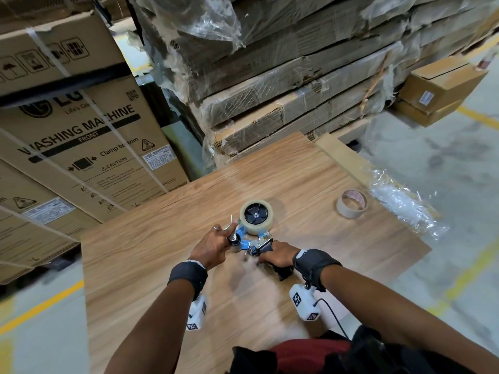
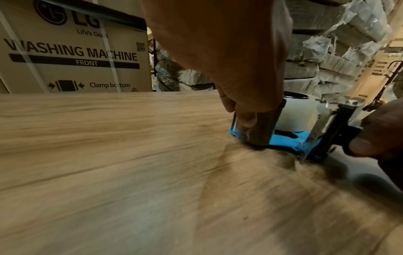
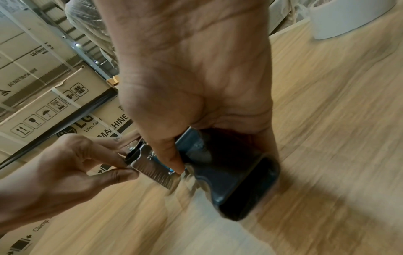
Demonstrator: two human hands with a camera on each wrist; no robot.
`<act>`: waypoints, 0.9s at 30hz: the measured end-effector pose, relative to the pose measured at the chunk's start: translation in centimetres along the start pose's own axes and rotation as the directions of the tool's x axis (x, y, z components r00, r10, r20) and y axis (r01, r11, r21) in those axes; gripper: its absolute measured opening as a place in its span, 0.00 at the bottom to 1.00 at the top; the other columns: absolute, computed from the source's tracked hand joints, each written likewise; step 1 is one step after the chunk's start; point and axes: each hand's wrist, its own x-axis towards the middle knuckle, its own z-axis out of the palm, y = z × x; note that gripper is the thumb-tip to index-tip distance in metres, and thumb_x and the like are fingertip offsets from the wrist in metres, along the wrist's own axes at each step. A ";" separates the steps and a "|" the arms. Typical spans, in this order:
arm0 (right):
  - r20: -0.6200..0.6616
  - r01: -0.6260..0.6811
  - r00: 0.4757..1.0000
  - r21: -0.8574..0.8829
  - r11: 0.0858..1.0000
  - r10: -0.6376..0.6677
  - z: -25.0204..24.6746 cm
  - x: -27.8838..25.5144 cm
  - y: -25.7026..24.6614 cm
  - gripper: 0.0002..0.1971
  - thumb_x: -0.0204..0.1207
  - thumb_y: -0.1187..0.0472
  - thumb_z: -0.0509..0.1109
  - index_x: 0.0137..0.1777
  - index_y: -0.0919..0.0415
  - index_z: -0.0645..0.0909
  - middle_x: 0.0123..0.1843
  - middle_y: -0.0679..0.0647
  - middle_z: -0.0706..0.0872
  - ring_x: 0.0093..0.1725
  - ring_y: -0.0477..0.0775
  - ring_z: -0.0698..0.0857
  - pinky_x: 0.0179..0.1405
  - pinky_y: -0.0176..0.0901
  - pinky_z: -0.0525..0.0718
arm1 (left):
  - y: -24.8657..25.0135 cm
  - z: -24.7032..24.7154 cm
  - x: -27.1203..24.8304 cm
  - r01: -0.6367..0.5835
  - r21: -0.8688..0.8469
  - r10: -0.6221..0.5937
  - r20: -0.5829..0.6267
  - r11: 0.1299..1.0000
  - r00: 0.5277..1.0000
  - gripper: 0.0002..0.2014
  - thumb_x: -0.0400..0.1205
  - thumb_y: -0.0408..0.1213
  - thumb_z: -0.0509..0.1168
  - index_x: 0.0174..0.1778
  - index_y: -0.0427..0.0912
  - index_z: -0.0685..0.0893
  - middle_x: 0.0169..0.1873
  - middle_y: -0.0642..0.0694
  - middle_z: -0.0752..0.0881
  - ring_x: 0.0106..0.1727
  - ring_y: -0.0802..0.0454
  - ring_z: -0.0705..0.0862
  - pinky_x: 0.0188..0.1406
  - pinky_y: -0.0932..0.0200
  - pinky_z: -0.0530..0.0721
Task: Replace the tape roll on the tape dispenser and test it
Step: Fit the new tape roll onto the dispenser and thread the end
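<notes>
The tape dispenser (image 1: 253, 242), blue-framed with a black handle, is laid flat on the wooden table (image 1: 162, 265), its long axis running from the handle nearest the person to the clear tape roll (image 1: 256, 217) at the far end. The handle is grasped by the right hand (image 1: 276, 256), while the front roller is pinched by the left hand (image 1: 213, 245). Bare tabletop is left on every side; an empty cardboard core (image 1: 351, 203) lies well apart near the right edge.

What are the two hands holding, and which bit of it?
Both hold the tape dispenser. The right hand grips its dark handle; the left hand pinches the front end by the roller.
</notes>
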 end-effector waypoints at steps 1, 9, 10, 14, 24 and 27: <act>0.003 -0.008 1.000 -0.029 1.000 0.008 -0.1 -0.1 0.0 0.35 0.81 0.39 0.69 0.77 0.65 0.76 0.76 0.63 0.82 0.73 0.64 0.81 0.69 0.48 0.80 | 0.1 0.1 0.0 0.016 -0.009 -0.016 0.009 1.000 1.000 0.11 0.60 0.22 0.77 0.35 0.38 0.93 0.64 0.40 0.89 0.35 0.36 0.83 0.37 0.52 0.90; -0.349 0.070 0.914 -0.364 0.929 -0.206 -2.1 -0.8 -3.2 0.56 0.61 0.34 0.85 0.82 0.60 0.62 0.73 0.62 0.79 0.72 0.66 0.80 0.66 0.55 0.81 | 1.2 0.3 -0.2 0.215 -0.090 -0.217 -0.006 0.972 0.976 0.35 0.72 0.24 0.68 0.79 0.31 0.75 0.59 0.37 0.90 0.55 0.33 0.82 0.50 0.47 0.85; -0.331 0.140 0.896 -0.423 0.895 -0.297 -2.1 -0.8 -3.7 0.53 0.62 0.36 0.85 0.81 0.59 0.65 0.73 0.62 0.78 0.73 0.67 0.78 0.66 0.56 0.80 | 1.4 0.3 -0.2 0.217 -0.091 -0.217 0.010 0.972 0.976 0.32 0.73 0.24 0.67 0.77 0.31 0.77 0.61 0.37 0.89 0.55 0.33 0.82 0.50 0.46 0.85; -0.249 0.350 0.758 -0.624 0.699 -0.602 -1.6 -0.8 -5.2 0.24 0.67 0.48 0.83 0.61 0.53 0.85 0.66 0.57 0.80 0.68 0.64 0.75 0.59 0.52 0.76 | 1.6 0.2 -0.4 0.209 -0.106 -0.210 0.004 0.972 0.978 0.25 0.70 0.22 0.69 0.66 0.28 0.86 0.64 0.38 0.89 0.51 0.30 0.83 0.48 0.43 0.88; -0.090 0.478 0.756 -0.601 0.641 -0.648 -2.2 -0.9 -3.4 0.17 0.83 0.45 0.71 0.64 0.51 0.92 0.60 0.61 0.90 0.64 0.63 0.83 0.52 0.49 0.73 | 2.5 -0.2 -0.3 0.267 -0.201 -0.287 -0.077 0.943 0.955 0.38 0.71 0.24 0.67 0.82 0.33 0.71 0.45 0.31 0.90 0.55 0.30 0.82 0.49 0.42 0.87; -0.122 0.481 0.758 -0.560 0.675 -0.641 -2.0 -0.9 -3.4 0.15 0.83 0.46 0.71 0.62 0.52 0.93 0.60 0.59 0.91 0.62 0.61 0.85 0.47 0.45 0.67 | 2.5 -0.3 -0.4 0.264 -0.209 -0.286 -0.084 0.942 0.954 0.38 0.69 0.23 0.67 0.80 0.31 0.72 0.39 0.32 0.90 0.50 0.30 0.84 0.44 0.42 0.88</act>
